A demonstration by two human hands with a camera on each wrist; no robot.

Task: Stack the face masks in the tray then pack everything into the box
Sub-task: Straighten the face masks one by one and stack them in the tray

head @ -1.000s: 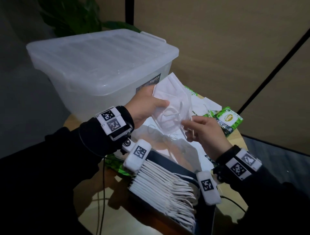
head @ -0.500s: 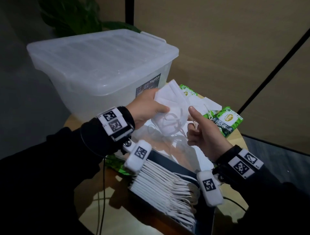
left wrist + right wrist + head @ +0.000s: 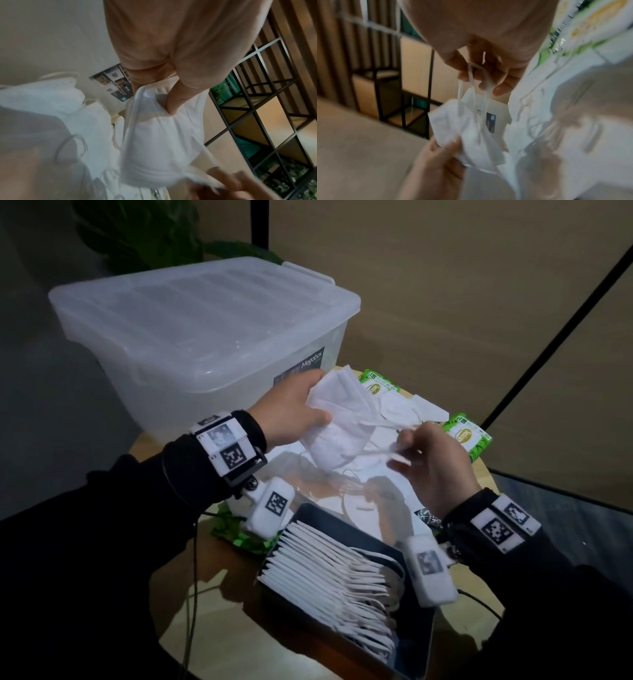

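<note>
My left hand (image 3: 294, 412) pinches the edge of a white folded face mask (image 3: 342, 422) held above the table; the thumb presses into the fabric (image 3: 173, 102). My right hand (image 3: 431, 460) pinches the mask's ear loops (image 3: 479, 86) and pulls them to the right. A dark tray (image 3: 416, 645) near me holds a row of several white masks (image 3: 329, 573) standing on edge. More loose masks (image 3: 394, 412) lie on the table beyond my hands. The translucent plastic box (image 3: 205, 337) stands at the back left with its lid on.
Green wipe packets (image 3: 467, 436) lie at the table's right edge, another (image 3: 373, 385) beside the box, and one (image 3: 239, 535) under my left wrist. The round wooden table (image 3: 219, 611) ends just right of the packets. A plant (image 3: 144, 231) stands behind the box.
My left hand has lowered and tilted the mask toward the table. My right hand moved from a thumb against the mask to pinching the ear loops and drawing them rightward.
</note>
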